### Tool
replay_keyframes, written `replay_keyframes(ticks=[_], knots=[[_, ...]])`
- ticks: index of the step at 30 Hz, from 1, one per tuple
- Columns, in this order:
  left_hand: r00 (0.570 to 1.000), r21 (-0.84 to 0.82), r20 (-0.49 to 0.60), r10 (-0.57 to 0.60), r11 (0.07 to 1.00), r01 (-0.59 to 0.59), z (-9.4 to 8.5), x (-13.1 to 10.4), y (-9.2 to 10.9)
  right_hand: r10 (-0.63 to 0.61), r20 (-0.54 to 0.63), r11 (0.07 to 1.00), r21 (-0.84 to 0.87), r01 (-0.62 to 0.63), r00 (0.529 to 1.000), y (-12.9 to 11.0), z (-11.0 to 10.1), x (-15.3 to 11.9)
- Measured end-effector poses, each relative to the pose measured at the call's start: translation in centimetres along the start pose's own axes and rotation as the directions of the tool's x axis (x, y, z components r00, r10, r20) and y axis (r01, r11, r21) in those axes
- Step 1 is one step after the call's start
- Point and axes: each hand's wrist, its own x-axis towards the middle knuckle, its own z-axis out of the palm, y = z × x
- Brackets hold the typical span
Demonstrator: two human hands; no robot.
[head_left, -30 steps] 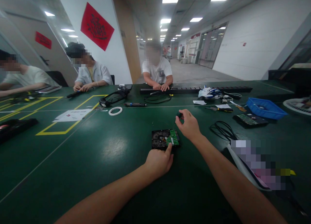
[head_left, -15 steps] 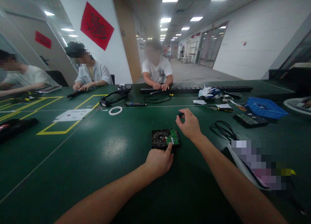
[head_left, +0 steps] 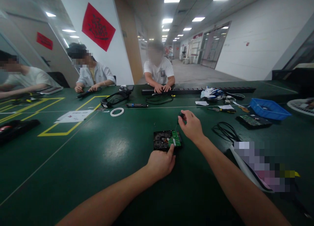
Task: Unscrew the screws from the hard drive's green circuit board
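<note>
A hard drive [head_left: 161, 140] lies on the green table with its green circuit board facing up. My left hand [head_left: 160, 162] is at its near edge, the index finger pressed on the board and the other fingers curled in; some of its grip is hidden. Pinched by the handle between thumb and fingers of my right hand [head_left: 191, 124] is a small screwdriver [head_left: 176, 126]. Its thin shaft slants down to the far right corner of the circuit board. A few tiny specks, perhaps screws, rest on the table beyond the drive.
To the right are a coiled black cable [head_left: 225, 130], another hard drive [head_left: 253, 120], a blue tray [head_left: 270, 109] and pliers [head_left: 222, 110]. Further left lie a white tape ring [head_left: 117, 112] and a paper sheet [head_left: 73, 116]. Several people sit around the table.
Both my hands and the hard drive stay in nearly the same place. The right fingers have shifted slightly on the screwdriver handle. A co-worker at the left has moved their hands apart.
</note>
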Motion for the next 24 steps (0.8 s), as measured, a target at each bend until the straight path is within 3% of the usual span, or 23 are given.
replay_keyframes(ticks=[8, 24], knots=[[1.0, 0.003, 0.009, -0.006, 1.0, 0.006, -0.16, -0.08, 0.15, 0.02, -0.061, 1.0, 0.025, -0.019, 0.998, 0.45, 0.5, 0.0], [1.0, -0.001, 0.011, -0.001, 1.0, 0.001, -0.33, -0.13, 0.07, -0.037, -0.028, 0.999, -0.011, 0.037, 0.999, -0.1, -0.08, -0.03]])
